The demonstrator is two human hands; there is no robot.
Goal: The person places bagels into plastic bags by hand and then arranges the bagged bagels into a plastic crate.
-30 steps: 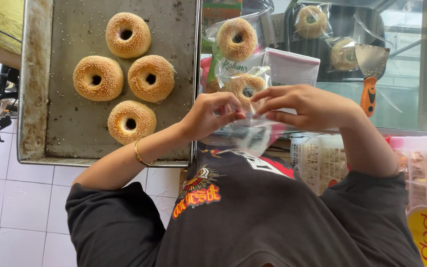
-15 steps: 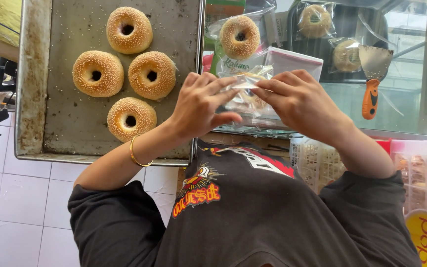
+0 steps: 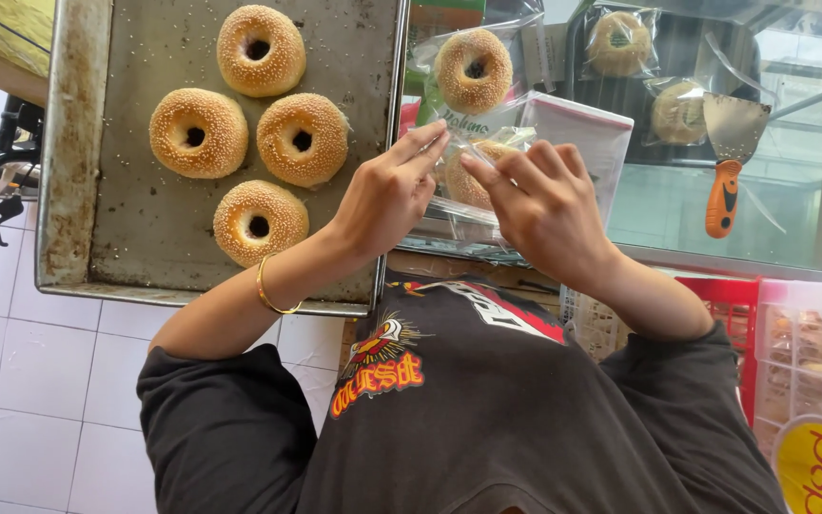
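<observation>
I have a sesame ring point(image 3: 473, 171) sealed inside a clear plastic bag point(image 3: 487, 152), pinched between both sets of fingertips just over the edge of the glass counter point(image 3: 677, 209). My left hand point(image 3: 387, 195) closes thumb and forefinger on the bag's upper edge; my right hand point(image 3: 544, 205) does the same a little to the other side, so both hands are gripping the bag, not the bread itself. I judge the film to be thin, slick and crinkly, likely to slide if held loosely, while the ring inside looks light, soft and easily dented. The safest hold seems to be the empty flap of plastic above the ring, leaving the crust alone.

Just beyond my fingertips lies another bagged ring point(image 3: 473, 69), and past my right hand a flat stack of empty bags point(image 3: 582, 133). Further off on that side rest two more bagged rings point(image 3: 620, 40) and a scraper with an orange handle point(image 3: 727, 167). Outside my left hand sits a worn metal tray point(image 3: 78, 190) carrying four bare sesame rings point(image 3: 302, 138), the nearest touching distance from my left wrist with its gold bangle point(image 3: 268, 290).
</observation>
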